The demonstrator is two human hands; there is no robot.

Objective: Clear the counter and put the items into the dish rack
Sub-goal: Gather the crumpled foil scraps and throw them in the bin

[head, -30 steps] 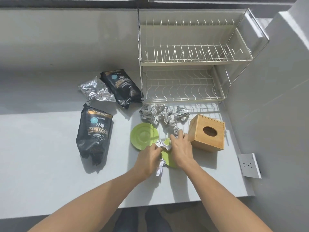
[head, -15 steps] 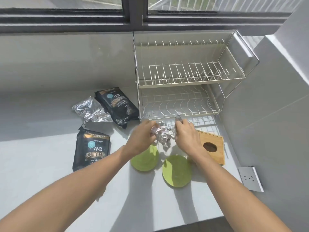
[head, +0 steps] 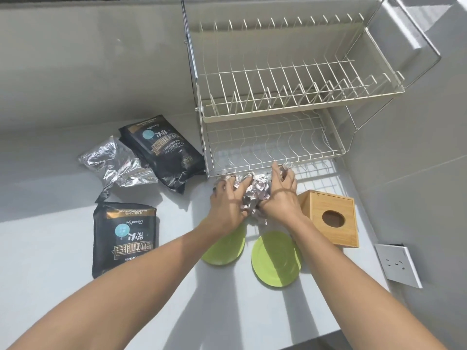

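Your two-tier dish rack (head: 298, 102) holds nothing on either shelf. Your wooden box (head: 331, 215) shows a round hole; its inside is dark. Two green plates (head: 276, 258) lie partly under your forearms. Black pouches (head: 125, 236) read "BLUE MOUNTAIN", possibly coffee. Your left hand (head: 227, 205) and right hand (head: 281, 195) curl their fingers around crumpled foil (head: 255, 190) at the rack's front edge.
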